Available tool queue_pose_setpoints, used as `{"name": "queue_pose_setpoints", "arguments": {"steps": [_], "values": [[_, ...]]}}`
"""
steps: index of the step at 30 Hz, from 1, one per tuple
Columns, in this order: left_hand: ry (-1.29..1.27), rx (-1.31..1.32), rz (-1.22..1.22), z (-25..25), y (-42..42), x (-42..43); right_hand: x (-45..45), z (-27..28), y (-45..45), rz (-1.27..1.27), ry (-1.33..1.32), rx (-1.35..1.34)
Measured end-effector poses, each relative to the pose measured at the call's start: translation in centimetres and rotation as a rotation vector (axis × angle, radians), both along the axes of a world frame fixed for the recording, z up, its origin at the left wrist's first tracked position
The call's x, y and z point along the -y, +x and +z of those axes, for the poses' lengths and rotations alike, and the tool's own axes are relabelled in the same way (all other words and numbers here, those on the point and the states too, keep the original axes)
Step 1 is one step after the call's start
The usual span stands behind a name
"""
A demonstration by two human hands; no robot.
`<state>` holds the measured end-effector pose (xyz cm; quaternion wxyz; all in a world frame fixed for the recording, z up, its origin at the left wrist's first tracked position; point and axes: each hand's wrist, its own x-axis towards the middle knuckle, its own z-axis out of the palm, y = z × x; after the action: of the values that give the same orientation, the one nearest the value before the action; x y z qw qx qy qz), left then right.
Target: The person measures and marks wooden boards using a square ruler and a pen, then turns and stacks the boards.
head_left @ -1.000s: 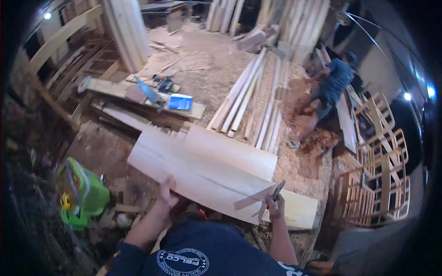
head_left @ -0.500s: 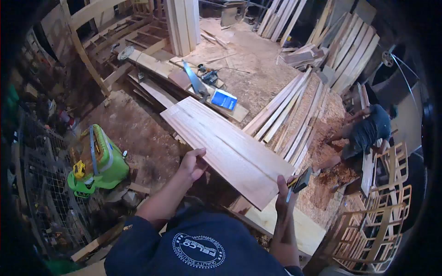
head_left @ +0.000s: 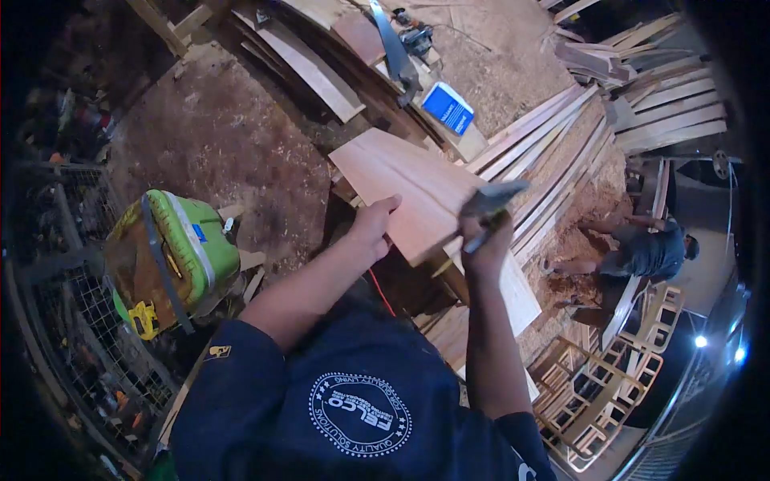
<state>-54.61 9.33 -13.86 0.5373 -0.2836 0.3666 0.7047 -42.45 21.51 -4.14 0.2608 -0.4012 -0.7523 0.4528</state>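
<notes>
A flat, pale wooden board (head_left: 405,188) with a darker grain streak is held out in front of me. My left hand (head_left: 375,228) grips its near edge, thumb on top and fingers underneath. At the board's right end, my right hand (head_left: 489,244) is closed around a dark grey hand tool (head_left: 499,196). Motion blurs that tool, so its exact kind is unclear. A thin yellowish stick (head_left: 442,268), perhaps a pencil, pokes out beside the right hand. Whether the right hand still touches the board is hard to see.
Ahead, a handsaw (head_left: 391,40) and a blue-and-white box (head_left: 448,108) lie on stacked planks. A green container (head_left: 172,256) stands at left with a yellow tape measure (head_left: 143,321). Long boards (head_left: 553,144) lie right; another person (head_left: 642,248) bends beyond them, near wooden frames (head_left: 609,377).
My view has turned and tilted downward. The board now appears shorter and more angled. My right hand has shifted its hold at the board's end, and the dark tool now points up over it.
</notes>
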Motion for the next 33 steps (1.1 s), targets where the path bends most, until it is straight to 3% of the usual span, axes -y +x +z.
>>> {"name": "queue_pose_setpoints", "arguments": {"steps": [2, 3, 6, 8, 10, 14, 17, 20, 23, 25, 27, 29, 32, 33], "values": [[-0.064, -0.006, 0.010, -2.8, -0.9, 0.5, 1.6, 0.8, -4.0, 0.036, 0.045, 0.296], [-0.093, -0.017, 0.017, -4.8, -1.5, 0.8, 1.8, -0.5, -4.6, 0.105, -0.006, 0.250], [0.110, 0.035, -0.052, -14.5, -5.5, 2.7, 1.8, -1.0, -4.9, 0.191, 0.158, 0.432], [-0.088, 0.038, -0.229, -13.8, -9.4, 3.9, 0.6, -1.4, -3.4, 0.198, 0.131, 0.486], [-0.165, -0.015, -0.344, -17.0, -11.9, 4.7, -0.7, -2.5, -0.6, 0.157, 0.093, 0.555], [-0.060, 0.028, -0.344, -32.1, -13.8, 6.2, -2.2, -5.0, 6.4, -0.002, 0.006, 0.725], [-0.189, -0.008, -0.363, -31.7, -13.8, 5.0, -1.9, -5.6, 9.8, -0.084, -0.016, 0.898], [-0.048, 0.124, -0.417, -30.8, -14.3, 4.0, -0.8, -5.4, 10.9, -0.100, 0.013, 1.018], [-0.340, -0.101, -0.698, -25.2, -14.8, 2.6, -0.2, -5.4, 11.3, -0.062, 0.010, 1.062], [-0.492, -0.228, -0.979, -26.5, -15.1, 2.3, -0.1, -5.7, 11.1, -0.061, -0.012, 1.053], [-0.603, -0.568, -1.089, -29.1, -15.5, 1.6, -0.5, -5.6, 10.5, -0.071, -0.049, 1.019], [-0.649, -1.106, -1.002, -34.2, -14.4, 1.3, -1.2, -5.4, 10.2, -0.092, -0.078, 1.007], [-0.582, -1.145, -1.169, -22.2, -15.4, -3.6, -1.8, -5.2, 10.3, -0.132, -0.095, 1.005], [-0.587, -1.146, -1.174, -22.3, -15.3, -4.0, -2.0, -5.1, 10.4, -0.144, -0.079, 0.993]]}}
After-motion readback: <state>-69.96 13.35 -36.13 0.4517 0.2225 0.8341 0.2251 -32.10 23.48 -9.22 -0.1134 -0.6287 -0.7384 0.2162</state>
